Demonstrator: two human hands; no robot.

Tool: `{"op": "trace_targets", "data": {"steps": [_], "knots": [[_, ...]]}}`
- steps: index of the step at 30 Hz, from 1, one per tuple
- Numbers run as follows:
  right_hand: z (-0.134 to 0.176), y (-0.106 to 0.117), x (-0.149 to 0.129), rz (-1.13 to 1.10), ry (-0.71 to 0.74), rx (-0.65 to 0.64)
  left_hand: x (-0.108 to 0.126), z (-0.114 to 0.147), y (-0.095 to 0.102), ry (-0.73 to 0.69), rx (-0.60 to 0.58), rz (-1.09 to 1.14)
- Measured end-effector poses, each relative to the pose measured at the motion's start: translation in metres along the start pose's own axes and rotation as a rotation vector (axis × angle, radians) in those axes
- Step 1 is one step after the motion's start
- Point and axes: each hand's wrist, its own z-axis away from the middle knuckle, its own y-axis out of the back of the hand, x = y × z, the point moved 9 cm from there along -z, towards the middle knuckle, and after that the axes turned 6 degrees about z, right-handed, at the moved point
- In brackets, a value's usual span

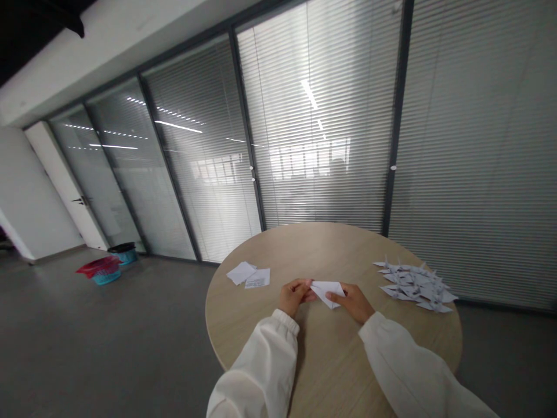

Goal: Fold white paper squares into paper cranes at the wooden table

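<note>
Between my two hands is a folded piece of white paper (327, 291), creased into a pointed, kite-like shape. My left hand (296, 295) pinches its left tip with thumb and fingers. On the other side, my right hand (353, 301) grips the wide end, the thumb pressed on the face and the fingers behind, partly hidden. The paper is held just over the round wooden table (317, 244). To the right lies a pile of folded white paper cranes (415, 284), several with upright points.
Some white paper sheets (257, 278), one with printed text, lie at the table's left. On the floor at far left stand a blue basket with a red liner (103, 271) and another with a black liner (124, 253). A glass partition with blinds (322, 116) runs behind the table.
</note>
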Motion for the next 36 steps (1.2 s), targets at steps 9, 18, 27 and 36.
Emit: {"op": "trace_targets", "data": {"steps": [9, 18, 27, 36], "knots": [[0.0, -0.004, 0.001, -0.062, 0.0, -0.025, -0.004, -0.002, 0.007, 0.02, 0.029, 0.012], [0.0, -0.005, 0.003, -0.071, -0.027, -0.033, 0.004, 0.0, 0.007, -0.024, 0.066, -0.039], [0.001, 0.005, 0.0, 0.16, 0.002, 0.085, -0.006, -0.002, 0.003, 0.007, -0.026, 0.009], [0.008, 0.009, -0.029, 0.498, 0.228, 0.221, -0.009, -0.001, 0.008, 0.063, 0.06, 0.035]]}}
